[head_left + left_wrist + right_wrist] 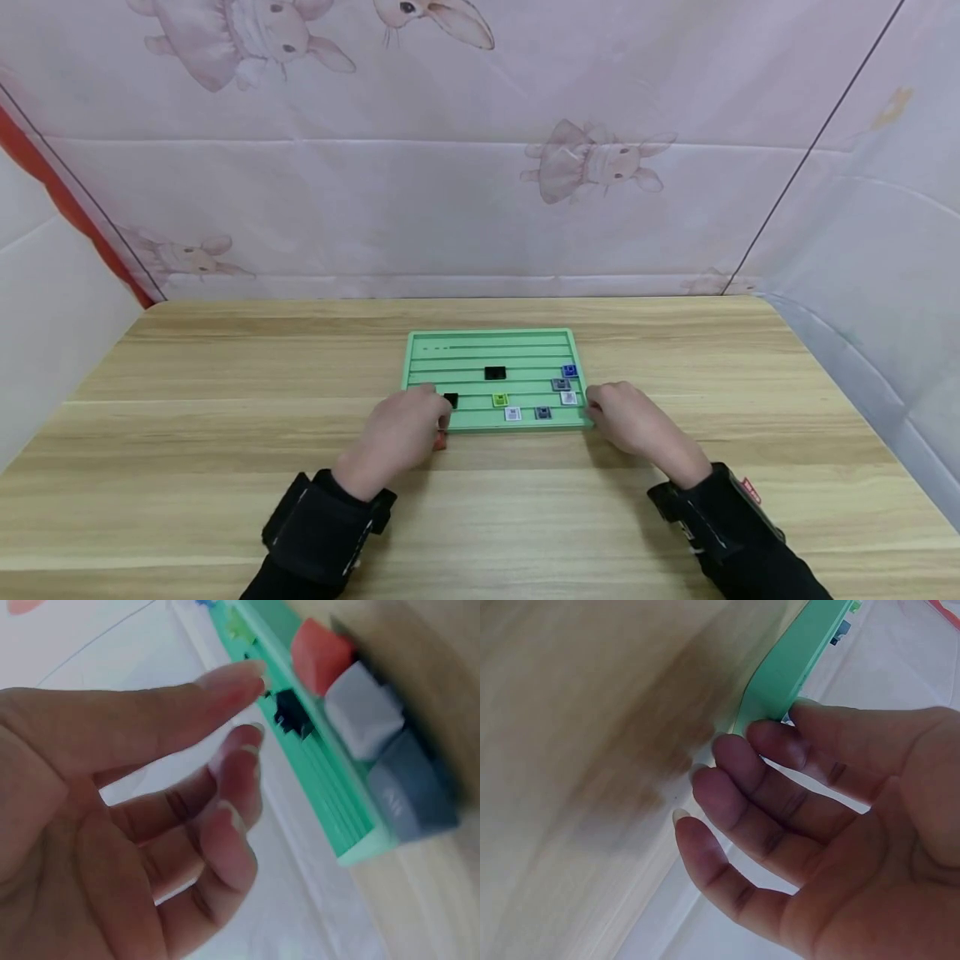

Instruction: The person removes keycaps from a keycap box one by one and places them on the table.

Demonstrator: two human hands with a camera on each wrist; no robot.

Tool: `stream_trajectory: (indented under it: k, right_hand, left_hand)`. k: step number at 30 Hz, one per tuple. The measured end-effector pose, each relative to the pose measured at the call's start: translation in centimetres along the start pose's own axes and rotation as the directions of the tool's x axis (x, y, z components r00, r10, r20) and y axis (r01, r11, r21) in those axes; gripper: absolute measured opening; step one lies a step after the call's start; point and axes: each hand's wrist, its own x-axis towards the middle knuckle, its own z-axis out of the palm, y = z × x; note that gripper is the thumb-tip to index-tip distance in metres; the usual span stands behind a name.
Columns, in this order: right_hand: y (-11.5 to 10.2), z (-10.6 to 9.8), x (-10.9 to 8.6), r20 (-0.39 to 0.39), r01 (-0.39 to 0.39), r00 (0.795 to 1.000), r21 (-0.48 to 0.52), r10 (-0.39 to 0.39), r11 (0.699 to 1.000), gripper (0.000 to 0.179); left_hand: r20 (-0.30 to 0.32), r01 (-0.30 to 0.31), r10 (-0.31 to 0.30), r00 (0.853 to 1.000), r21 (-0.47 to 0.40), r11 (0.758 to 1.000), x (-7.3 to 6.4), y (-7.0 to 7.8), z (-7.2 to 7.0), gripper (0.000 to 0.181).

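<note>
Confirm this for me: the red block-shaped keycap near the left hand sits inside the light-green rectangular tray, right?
Not inside: the left wrist view shows the red block-shaped keycap near the left hand lying outside the light-green rectangular tray, on the wooden table beside it.

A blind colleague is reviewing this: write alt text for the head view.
A person's left hand and right hand are at the two near corners of a green ridged tray on a wooden table. Small black, lime, bluish and pale blocks sit scattered on it; a rabbit-print sheet hangs behind.
</note>
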Motion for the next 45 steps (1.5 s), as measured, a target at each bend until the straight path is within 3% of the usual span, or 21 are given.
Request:
stream_trajectory:
  k: [9, 16, 27, 45]
  right_hand:
    - [-0.1, 0.0, 0.1, 0.009, -0.016, 1.000, -0.013, 0.016, 1.000, 0.006]
    - [-0.1, -0.1, -0.1, 0.015, -0.008, 1.000, -0.005, 0.008, 1.000, 0.009]
    - [0.0, -0.1, -0.1, 0.013, 0.001, 1.000, -0.001, -0.001, 1.000, 0.011]
    - [0.0, 0.0, -0.1, 0.020, -0.009, 1.000, 0.010, 0.009, 1.000, 0.010]
  left_hand:
    - [0.031, 0.148, -0.148, 0.988, -0.002, 0.989, -0.3, -0.6, -1.0, 0.016]
    - [0.025, 0.189, -0.189, 0.982, -0.005, 0.982, -0.4, -1.0, -1.2, 0.012]
    - [0.063, 0.200, -0.198, 0.978, -0.030, 0.979, 0.3, -1.0, -0.9, 0.015]
    - [0.081, 0.087, -0.084, 0.993, -0.038, 0.995, 0.8, 0.1, 0.5, 0.022]
